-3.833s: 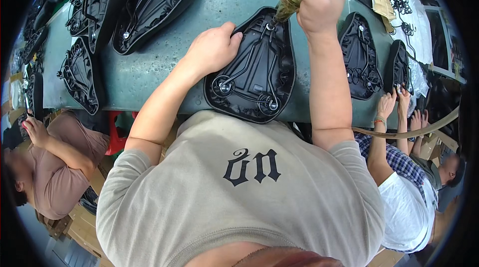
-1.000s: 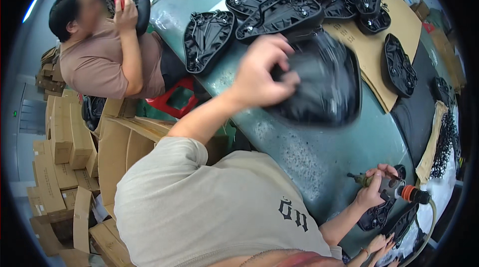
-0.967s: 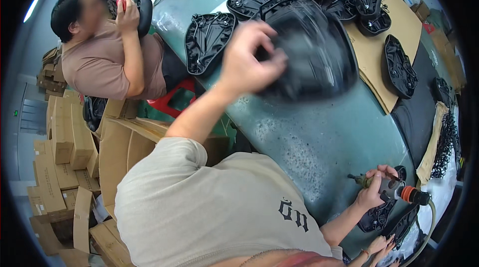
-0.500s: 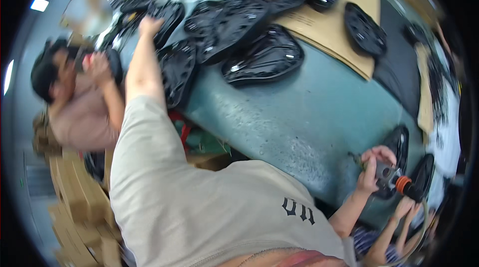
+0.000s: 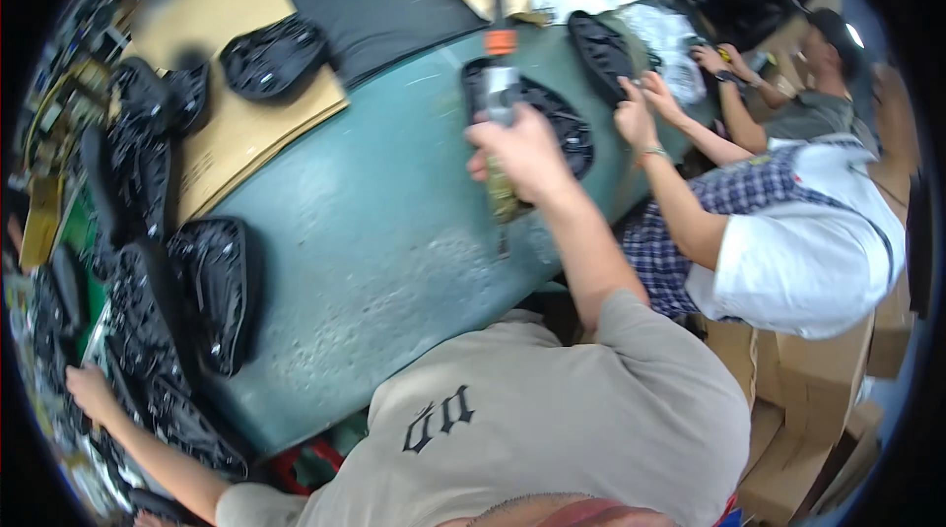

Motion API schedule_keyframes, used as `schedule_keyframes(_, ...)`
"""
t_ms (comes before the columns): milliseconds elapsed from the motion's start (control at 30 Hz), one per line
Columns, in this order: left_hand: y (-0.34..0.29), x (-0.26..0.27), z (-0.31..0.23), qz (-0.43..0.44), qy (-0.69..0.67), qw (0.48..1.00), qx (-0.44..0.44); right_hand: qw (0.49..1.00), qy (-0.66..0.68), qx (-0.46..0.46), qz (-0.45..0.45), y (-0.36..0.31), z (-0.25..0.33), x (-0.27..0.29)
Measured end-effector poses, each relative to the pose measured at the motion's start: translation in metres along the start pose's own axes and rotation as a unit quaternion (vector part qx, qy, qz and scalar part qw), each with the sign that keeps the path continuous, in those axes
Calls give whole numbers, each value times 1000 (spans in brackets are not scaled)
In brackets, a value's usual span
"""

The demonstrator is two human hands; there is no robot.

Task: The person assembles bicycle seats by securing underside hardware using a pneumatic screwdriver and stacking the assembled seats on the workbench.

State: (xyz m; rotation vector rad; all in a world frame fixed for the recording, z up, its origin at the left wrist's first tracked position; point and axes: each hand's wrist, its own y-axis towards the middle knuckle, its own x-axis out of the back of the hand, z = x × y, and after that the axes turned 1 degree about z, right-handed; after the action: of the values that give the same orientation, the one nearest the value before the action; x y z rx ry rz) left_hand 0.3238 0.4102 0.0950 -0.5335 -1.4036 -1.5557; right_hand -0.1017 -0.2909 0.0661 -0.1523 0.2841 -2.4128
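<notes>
My right hand (image 5: 527, 158) is wrapped round a power screwdriver (image 5: 503, 94) with a grey body and an orange collar, held upright over the table. Its thin bit points toward my body. Just beyond the tool lies a black plastic shell (image 5: 562, 123), oval and ribbed inside, partly hidden by the hand. At the far left my left hand (image 5: 91, 394) reaches into a heap of similar black shells (image 5: 148, 310). Its fingers are closed at the edge of one shell, though their tips are partly hidden.
The green table (image 5: 365, 261) carries brown cardboard sheets (image 5: 241, 143) with another shell (image 5: 274, 56) on them, and a black mat (image 5: 365, 5). To the right, a co-worker in white (image 5: 808, 251) handles a black part (image 5: 601, 54). Cardboard boxes (image 5: 788, 399) stand behind.
The view has swung to the right. My right hand has brought the power screwdriver from beside the shell up in front of it, now upright. My left hand remains at the heap.
</notes>
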Motion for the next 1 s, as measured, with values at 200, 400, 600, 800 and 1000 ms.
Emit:
schedule_keyframes(200, -221, 290, -193, 42, -519, 784, -339, 998, -37, 12, 53, -3, -40, -36)
schedule_keyframes(400, -353, 376, -285, 237, -821, 90, -511, 978, -107, -9, 179, -38, -44, -20)
schedule_keyframes(600, -368, 382, -268, 171, -879, 10, -445, 955, -113, -32, 271, -70, -33, 8)
schedule_keyframes(800, -356, 318, -231, 58, -828, 230, -509, 931, 78, 179, 309, -93, 7, -12)
schedule_keyframes(1000, -386, 204, -262, 146, -632, 685, -332, 801, 213, 374, 415, -101, 25, -85)
